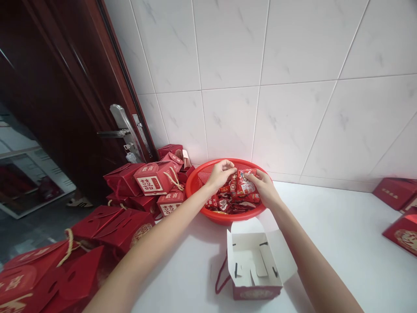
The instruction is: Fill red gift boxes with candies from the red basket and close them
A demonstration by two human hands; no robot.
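A red plastic basket (192, 188) stands against the tiled wall, with red candy packets (224, 204) inside. Over the basket, my left hand (222, 174) pinches the left edge of a red packet. My right hand (263, 187) grips the right side of a red and white packet (246, 186), thumb on its front. Whether both hands touch the same packet is hard to tell. Nearer to me sits an open box (257, 292), red outside and white inside, with its flaps spread and a red cord at its left. No contents show in it.
Closed red gift boxes (153, 178) with rope handles are piled along the left side of the white table (325, 217). More red boxes (395, 193) lie at the right edge. A dark door with a metal handle (120, 124) stands behind the left pile.
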